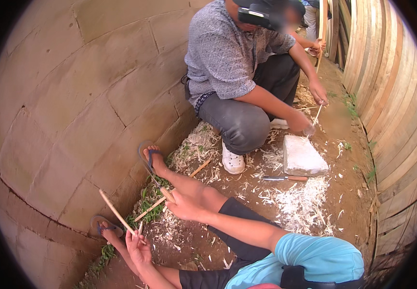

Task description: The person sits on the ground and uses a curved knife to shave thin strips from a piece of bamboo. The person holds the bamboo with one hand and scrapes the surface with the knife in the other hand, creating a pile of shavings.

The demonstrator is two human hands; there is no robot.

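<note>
My right hand [185, 206] is closed round the wooden handle of a knife [167, 194]. Its thin blade points away toward my sandalled foot. Lower at the left, my left hand [138, 248] pinches a slim pale wooden stick [114, 209], which slants up to the left. The knife and this stick are apart. Behind both hands a longer wooden strip [199, 168] lies slanting on the ground, partly hidden by my leg and right hand. My bare legs stretch left, with a flip-flop [147, 153] on each foot.
Across from me a squatting person [232, 62] works a thin stick [318, 115] over a pale stone block [304, 156]. A second knife [285, 178] lies before the block, beside white shavings [305, 204]. A block wall [88, 111] rises left; wooden planks [386, 96] stand right. Another person is behind.
</note>
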